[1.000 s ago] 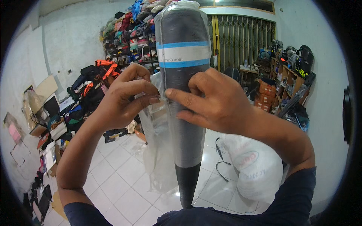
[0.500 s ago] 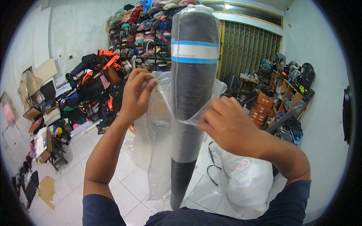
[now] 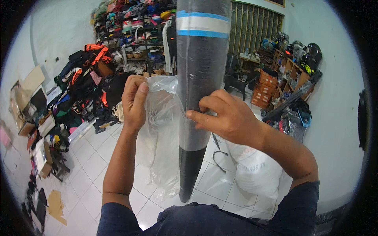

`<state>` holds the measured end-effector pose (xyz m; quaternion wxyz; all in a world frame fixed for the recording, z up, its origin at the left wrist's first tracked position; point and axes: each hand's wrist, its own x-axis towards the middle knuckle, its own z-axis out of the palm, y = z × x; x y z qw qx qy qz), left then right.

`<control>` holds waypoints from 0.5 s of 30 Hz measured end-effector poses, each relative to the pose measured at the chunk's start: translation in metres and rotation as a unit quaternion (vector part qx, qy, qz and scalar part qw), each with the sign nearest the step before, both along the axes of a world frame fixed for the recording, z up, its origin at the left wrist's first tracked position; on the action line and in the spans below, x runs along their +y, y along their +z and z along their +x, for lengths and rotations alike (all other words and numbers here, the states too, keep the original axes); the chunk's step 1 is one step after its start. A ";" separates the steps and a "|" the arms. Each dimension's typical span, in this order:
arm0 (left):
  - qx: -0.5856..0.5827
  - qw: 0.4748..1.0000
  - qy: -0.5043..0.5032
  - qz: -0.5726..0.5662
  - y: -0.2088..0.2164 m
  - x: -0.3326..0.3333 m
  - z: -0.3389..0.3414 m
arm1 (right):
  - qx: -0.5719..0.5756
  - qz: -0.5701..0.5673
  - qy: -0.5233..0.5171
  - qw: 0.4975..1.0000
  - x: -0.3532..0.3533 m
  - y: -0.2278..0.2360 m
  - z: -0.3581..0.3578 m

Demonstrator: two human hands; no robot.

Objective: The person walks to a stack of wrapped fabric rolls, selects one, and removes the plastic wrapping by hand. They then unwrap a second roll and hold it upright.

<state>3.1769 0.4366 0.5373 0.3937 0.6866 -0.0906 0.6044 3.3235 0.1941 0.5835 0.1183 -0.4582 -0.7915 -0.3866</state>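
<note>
A tall black roll [image 3: 201,59], wrapped in clear film with a blue-and-white band near the top, stands upright before me. Its lower end is bare black. Left of it hangs a loose sheet of clear plastic [image 3: 163,122], its upper edge pinched between the thumb and fingers of my left hand [image 3: 135,104]. My right hand [image 3: 230,118] is at the front of the roll, thumb and index finger apart, the other fingers partly curled. No plastic shows between them. Whether the fingertips touch the roll I cannot tell.
A white sack [image 3: 258,169] sits on the tiled floor at right, beside a black strap [image 3: 217,157]. Piled bags and cloth [image 3: 82,84] fill the left wall. Behind are loaded shelves [image 3: 138,39], orange-brown boxes [image 3: 264,88] and a dark chair [image 3: 240,78].
My right hand has let go of the plastic, and its fingers have parted. The plastic no longer crosses the roll's front and hangs at the left from my left hand. The view has tipped downward.
</note>
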 end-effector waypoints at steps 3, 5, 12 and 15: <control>0.042 0.989 0.116 0.085 -0.009 -0.011 0.015 | 0.017 -0.009 0.002 1.000 0.016 -0.014 0.013; 0.098 0.977 0.153 0.107 -0.015 -0.020 0.029 | 0.040 0.009 -0.009 0.999 0.025 -0.023 0.023; 0.087 0.991 -0.070 -0.073 -0.017 -0.041 0.048 | 0.134 0.057 -0.035 0.989 0.032 -0.025 0.042; 0.050 0.997 -0.030 -0.055 -0.018 -0.045 0.045 | 0.061 0.035 0.022 0.997 0.031 -0.017 0.039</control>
